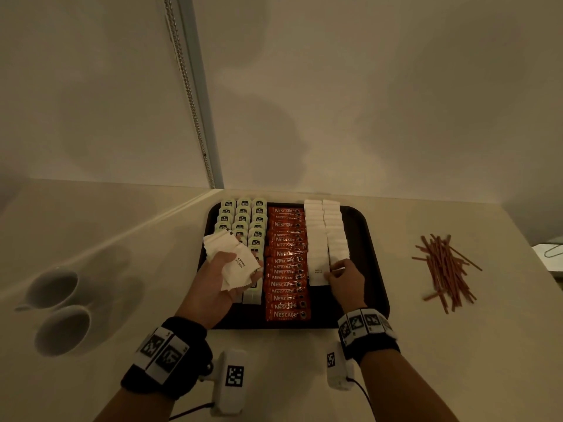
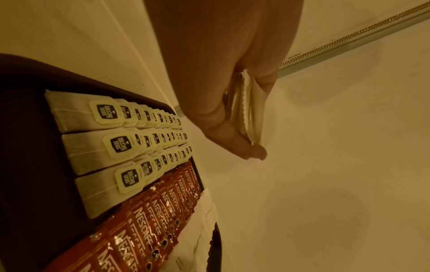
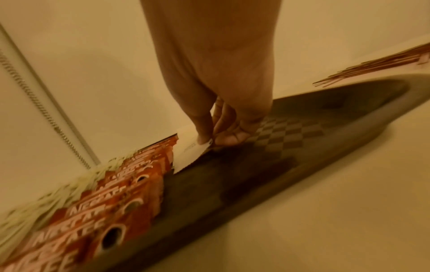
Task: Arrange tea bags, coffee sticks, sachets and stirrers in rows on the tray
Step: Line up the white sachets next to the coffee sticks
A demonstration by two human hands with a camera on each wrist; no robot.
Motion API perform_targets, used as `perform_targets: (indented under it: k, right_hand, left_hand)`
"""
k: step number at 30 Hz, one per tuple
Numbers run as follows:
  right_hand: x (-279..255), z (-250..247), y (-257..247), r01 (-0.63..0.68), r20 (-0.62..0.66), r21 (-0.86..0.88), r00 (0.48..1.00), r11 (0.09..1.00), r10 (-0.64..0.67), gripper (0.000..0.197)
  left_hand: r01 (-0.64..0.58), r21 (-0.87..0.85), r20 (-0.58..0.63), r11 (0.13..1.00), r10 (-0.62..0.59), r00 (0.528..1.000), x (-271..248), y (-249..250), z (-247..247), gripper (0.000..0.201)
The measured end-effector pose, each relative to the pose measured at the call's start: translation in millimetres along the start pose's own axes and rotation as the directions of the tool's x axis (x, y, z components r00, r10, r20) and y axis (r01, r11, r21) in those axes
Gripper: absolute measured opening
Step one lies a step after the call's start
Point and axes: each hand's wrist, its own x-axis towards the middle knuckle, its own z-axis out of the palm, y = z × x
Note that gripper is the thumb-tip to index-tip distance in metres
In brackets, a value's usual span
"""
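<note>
A dark tray [image 1: 374, 254] on the counter carries three rows of tea bags [image 1: 242, 214], a column of red coffee sticks [image 1: 286, 263] and two rows of white sugar sachets [image 1: 324, 233]. My left hand [image 1: 219, 278] hovers over the tea bags and grips a fanned stack of sugar sachets [image 1: 231, 254]; the left wrist view shows that stack [image 2: 250, 110] edge-on between thumb and fingers. My right hand [image 1: 341, 274] pinches one sachet [image 3: 194, 152] at the near end of the right sachet row, low on the tray. Brown stirrers [image 1: 444, 269] lie in a loose heap right of the tray.
Two white cups [image 1: 58, 309] stand on the counter at the left. A wall with a beaded chain [image 1: 189, 95] rises behind the tray. Bare tray floor [image 3: 244, 174] shows right of the sachet rows. A pale object [image 1: 551, 255] sits at the far right edge.
</note>
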Motion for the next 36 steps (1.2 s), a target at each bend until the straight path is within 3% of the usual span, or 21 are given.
perform_targets:
  k: [6, 9, 11, 13, 15, 17, 20, 24, 27, 31, 33, 36]
  right_hand:
    - [-5, 1, -4, 0.103, -0.033, -0.129, 0.994, 0.986, -0.108, 0.018]
    - [-18, -6, -32, 0.252, 0.024, 0.021, 0.967, 0.968, -0.252, 0.014]
    - [-36, -11, -64, 0.355, 0.159, 0.215, 0.907, 0.910, -0.391, 0.011]
    - [-51, -16, -93, 0.403, 0.317, 0.332, 0.804, 0.853, -0.503, 0.012]
    - [-58, -19, -113, 0.454, 0.410, 0.347, 0.714, 0.821, -0.568, 0.018]
    - [-59, -20, -125, 0.540, 0.417, 0.283, 0.675, 0.792, -0.609, 0.025]
    - [-57, -22, -131, 0.545, 0.383, 0.283, 0.690, 0.789, -0.614, 0.023]
    - [-60, -23, -125, 0.295, 0.375, 0.516, 0.766, 0.804, -0.522, 0.010]
    - [-67, -18, -119, 0.126, 0.408, 0.663, 0.765, 0.738, -0.497, 0.008]
    - [-76, -10, -111, -0.107, 0.426, 0.808, 0.786, 0.580, -0.448, 0.019]
    - [-80, -7, -111, -0.105, 0.426, 0.803, 0.789, 0.587, -0.443, 0.028]
    - [-84, -8, -113, 0.017, 0.375, 0.753, 0.810, 0.657, -0.451, 0.033]
  left_hand:
    - [-0.046, 0.130, -0.030, 0.991, 0.050, 0.998, 0, 1, 3, 0.022]
    - [-0.072, 0.211, -0.034, 0.975, 0.081, 0.996, 3, 2, 5, 0.023]
    - [-0.083, 0.254, -0.025, 0.964, 0.093, 0.995, 5, 3, 8, 0.023]
    - [-0.093, 0.313, -0.015, 0.945, 0.103, 0.995, 7, 2, 14, 0.023]
    - [-0.111, 0.386, -0.004, 0.916, 0.122, 0.993, 10, 2, 20, 0.021]
    - [-0.143, 0.425, 0.019, 0.894, 0.149, 0.989, 12, 4, 23, 0.022]
    - [-0.192, 0.431, 0.054, 0.882, 0.187, 0.981, 15, 9, 25, 0.022]
    - [-0.250, 0.403, 0.094, 0.880, 0.232, 0.968, 14, 11, 25, 0.035]
    - [-0.294, 0.385, 0.085, 0.875, 0.283, 0.955, 14, 9, 22, 0.046]
    - [-0.353, 0.399, 0.124, 0.846, 0.332, 0.935, 13, 8, 20, 0.047]
    - [-0.378, 0.437, 0.131, 0.817, 0.358, 0.925, 12, 9, 20, 0.046]
    - [-0.397, 0.480, 0.128, 0.782, 0.386, 0.914, 12, 11, 18, 0.045]
